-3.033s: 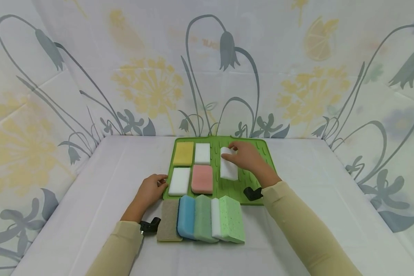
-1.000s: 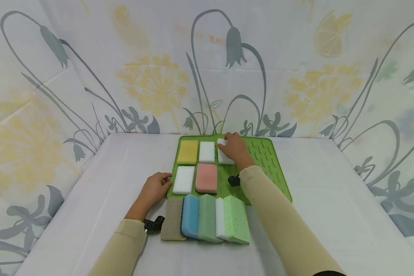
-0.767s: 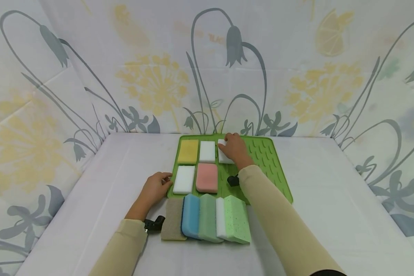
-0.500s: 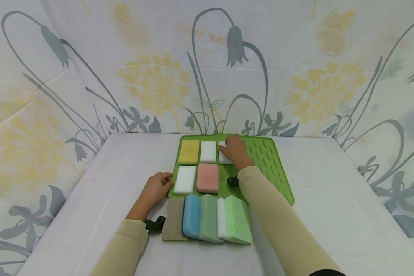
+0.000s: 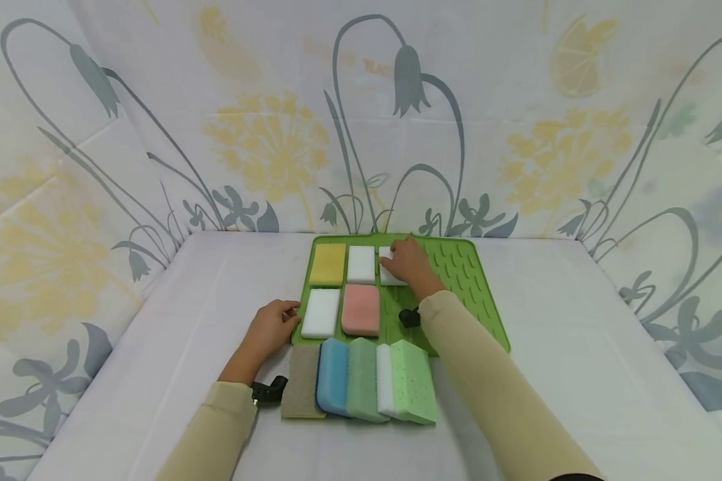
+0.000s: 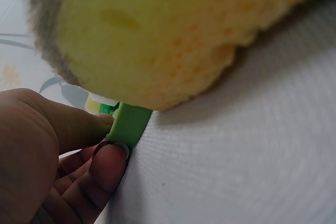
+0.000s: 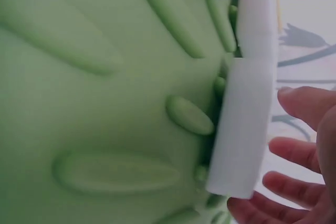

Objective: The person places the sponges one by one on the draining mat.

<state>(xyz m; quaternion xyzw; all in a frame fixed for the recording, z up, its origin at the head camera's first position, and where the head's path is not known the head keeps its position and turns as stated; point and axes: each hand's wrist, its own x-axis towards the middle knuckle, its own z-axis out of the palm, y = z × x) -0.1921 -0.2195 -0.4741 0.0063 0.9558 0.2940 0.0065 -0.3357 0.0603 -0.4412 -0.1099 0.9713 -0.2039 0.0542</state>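
Observation:
My right hand [image 5: 410, 262] is over a white melamine sponge [image 7: 241, 129] lying on the green ridged drying mat [image 5: 469, 294]. In the right wrist view its fingers are spread and loosely bent beside the sponge; one fingertip is at the sponge's end, and the thumb stands just off its face. My left hand [image 5: 270, 327] pinches the mat's left edge between thumb and finger, clear in the left wrist view at the green rim [image 6: 129, 124]. Also on the mat are a yellow sponge [image 5: 327, 264], two more white sponges, one at the back [image 5: 361, 265], and a pink sponge [image 5: 361, 310].
In front of the mat leans a row of sponges: a grey-brown one [image 5: 302, 384], a blue one [image 5: 333, 377], a dull green one [image 5: 363, 381], a white one [image 5: 385, 381] and a speckled light green one [image 5: 413, 384]. A flower-print cloth [image 5: 264, 167] hangs behind.
The white sponge has gone from being held above the mat's middle to lying in the back row beside the other white one. The right hand has since shifted slightly; the left stays put.

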